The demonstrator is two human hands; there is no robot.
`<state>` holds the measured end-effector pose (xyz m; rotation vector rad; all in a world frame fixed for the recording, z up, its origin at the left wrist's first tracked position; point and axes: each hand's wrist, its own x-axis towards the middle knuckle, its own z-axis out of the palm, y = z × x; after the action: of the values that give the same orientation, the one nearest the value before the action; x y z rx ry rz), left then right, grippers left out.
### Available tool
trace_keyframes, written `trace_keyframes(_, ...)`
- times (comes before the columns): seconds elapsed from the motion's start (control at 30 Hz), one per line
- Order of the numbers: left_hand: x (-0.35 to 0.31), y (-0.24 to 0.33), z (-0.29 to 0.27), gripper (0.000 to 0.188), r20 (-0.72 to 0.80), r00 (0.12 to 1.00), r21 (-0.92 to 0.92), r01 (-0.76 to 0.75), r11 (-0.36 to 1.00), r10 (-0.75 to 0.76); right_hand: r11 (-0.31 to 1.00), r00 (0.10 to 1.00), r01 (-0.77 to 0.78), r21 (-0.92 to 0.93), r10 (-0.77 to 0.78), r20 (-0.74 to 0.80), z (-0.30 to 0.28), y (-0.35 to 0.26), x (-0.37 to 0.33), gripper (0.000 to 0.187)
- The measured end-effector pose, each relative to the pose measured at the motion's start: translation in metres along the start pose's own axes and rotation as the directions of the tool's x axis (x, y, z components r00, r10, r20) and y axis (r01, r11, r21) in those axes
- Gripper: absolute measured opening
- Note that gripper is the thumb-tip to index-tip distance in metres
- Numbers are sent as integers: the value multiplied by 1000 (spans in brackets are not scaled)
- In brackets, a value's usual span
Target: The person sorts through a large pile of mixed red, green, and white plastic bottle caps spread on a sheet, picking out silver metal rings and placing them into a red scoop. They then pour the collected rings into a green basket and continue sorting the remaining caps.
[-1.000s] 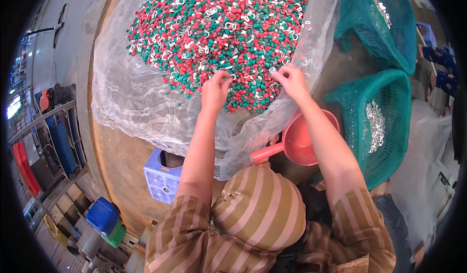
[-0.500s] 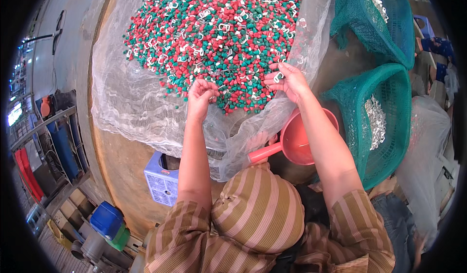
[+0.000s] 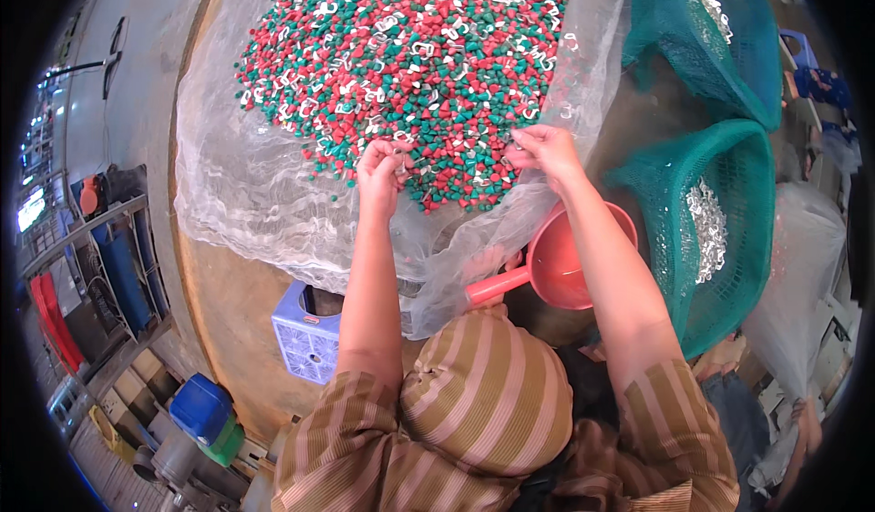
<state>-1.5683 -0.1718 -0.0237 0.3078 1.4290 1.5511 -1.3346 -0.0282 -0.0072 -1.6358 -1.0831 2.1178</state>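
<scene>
- Head view: one loose heap of small red, green and white pieces (image 3: 410, 74), spread on sheer white mesh netting (image 3: 241, 202) ahead of both hands.
- White looped clips (image 3: 422, 51), scattered over the heap, with a few on the netting at its right side.
- Left hand (image 3: 378, 169), bare, at the heap's near edge, fingers bent inward; cannot tell whether closed on a piece.
- Right hand (image 3: 550, 155), bare, at the heap's near right corner, fingers curled and thumb near the index finger; anything between the fingertips too small to tell.
- Red plastic dipper (image 3: 558, 279) with a straight handle, partly beneath the right forearm, handle toward the left.
- Teal plastic basket with green mesh lining (image 3: 755, 229), right of the dipper, containing a pile of whitish clips (image 3: 705, 229).
- Second teal basket, also mesh-draped (image 3: 758, 79), beyond the first, with similar whitish clips inside.
- Blue-violet plastic stool (image 3: 306, 339) with patterned sides, left of the left forearm.
- Brown-and-pink striped cloth cap (image 3: 488, 393), low between the forearms; matching striped sleeves (image 3: 342, 430).
- Blue plastic container (image 3: 200, 403), at lower left, above a green one (image 3: 223, 444).
</scene>
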Motion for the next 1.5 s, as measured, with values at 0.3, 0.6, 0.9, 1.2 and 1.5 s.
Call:
trace_keyframes(0.3,9,8,6,23,129,931,945,-220,243,342,915,967,35,-403,-133,-219,8,6,12,60)
trace_keyframes(0.6,-7,18,-11,15,-114,993,151,-14,988,32,573,919,184,-798,-388,-68,15,-5,-7,32)
trace_keyframes(0.9,-15,2,-30,7,56,997,367,34,930,-58,680,901,320,-660,-433,-10,0,21,24,11)
trace_keyframes(1.2,-23,-18,7,17,188,921,950,-259,175,342,445,883,248,-860,-469,11,11,15,1,22)
trace_keyframes(1.5,-16,-15,8,26,-61,970,967,-1,255,235,553,938,115,-826,-334,-94,16,2,0,20)
